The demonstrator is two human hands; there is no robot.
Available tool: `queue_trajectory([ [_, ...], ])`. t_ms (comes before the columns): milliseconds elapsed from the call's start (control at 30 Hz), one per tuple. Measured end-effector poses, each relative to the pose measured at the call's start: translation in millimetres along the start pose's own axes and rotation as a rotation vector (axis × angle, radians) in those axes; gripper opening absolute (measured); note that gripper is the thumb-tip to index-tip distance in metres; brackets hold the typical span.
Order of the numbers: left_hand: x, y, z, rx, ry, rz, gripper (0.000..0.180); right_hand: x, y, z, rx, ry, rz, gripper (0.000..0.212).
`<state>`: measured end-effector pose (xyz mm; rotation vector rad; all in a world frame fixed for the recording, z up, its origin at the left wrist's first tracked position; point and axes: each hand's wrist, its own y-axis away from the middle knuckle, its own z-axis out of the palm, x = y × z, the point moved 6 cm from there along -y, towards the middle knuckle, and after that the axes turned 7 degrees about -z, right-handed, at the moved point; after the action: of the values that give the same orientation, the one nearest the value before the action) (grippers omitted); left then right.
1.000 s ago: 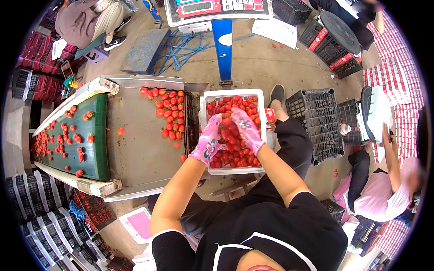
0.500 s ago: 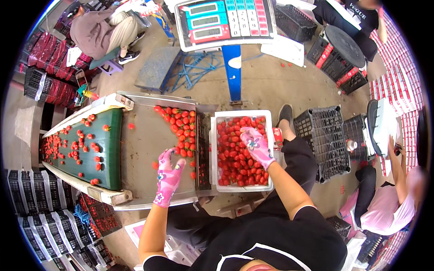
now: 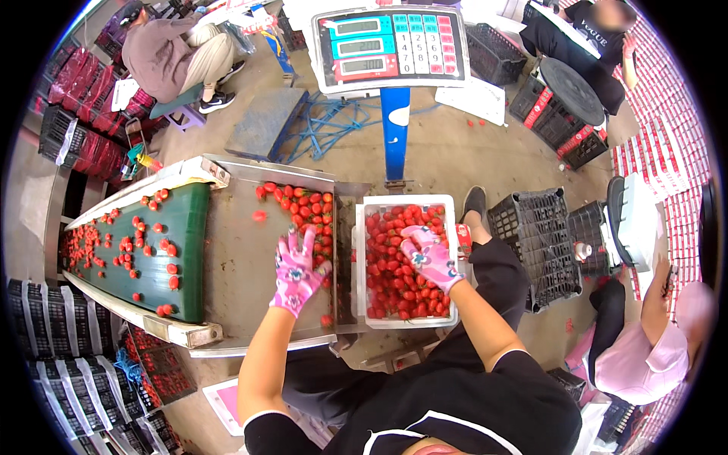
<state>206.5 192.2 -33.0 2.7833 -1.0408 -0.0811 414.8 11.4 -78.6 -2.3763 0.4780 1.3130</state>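
Note:
My left hand (image 3: pixel 297 274), in a pink floral glove, is over the metal tray (image 3: pixel 246 280) with its fingers spread. Its fingertips meet the edge of a cluster of small red tomatoes (image 3: pixel 307 205) along the tray's right side. My right hand (image 3: pixel 431 258), gloved alike, rests palm down on tomatoes (image 3: pixel 394 284) that fill a white plastic crate (image 3: pixel 449 205). The fingers of this hand are extended and apart, and I see nothing gripped in them. A green conveyor belt (image 3: pixel 193 250) carrying scattered tomatoes leads to the tray from the left.
Beyond the crate stands a digital scale display (image 3: pixel 390 47) on a blue post (image 3: pixel 396 136). Black crates (image 3: pixel 531 243) are to the right, and more black crates (image 3: pixel 64 322) are stacked at left. Co-workers sit at upper left, upper right and lower right.
My left hand has moved up and slightly right to the tomato cluster, fingers spreading. My right hand has shifted slightly down over the crate. Tomatoes on the belt have moved slightly rightward.

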Motion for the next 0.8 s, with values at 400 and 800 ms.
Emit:
queue_trajectory([
  [400,18,-30,16,-0.106,-0.204,0.036,0.079,77,52,17,-0.198,0.602,0.194,0.055],
  [800,4,-17,30,-0.117,-0.026,0.031,0.078,8,94,63,-0.380,0.466,-0.152,0.047],
])
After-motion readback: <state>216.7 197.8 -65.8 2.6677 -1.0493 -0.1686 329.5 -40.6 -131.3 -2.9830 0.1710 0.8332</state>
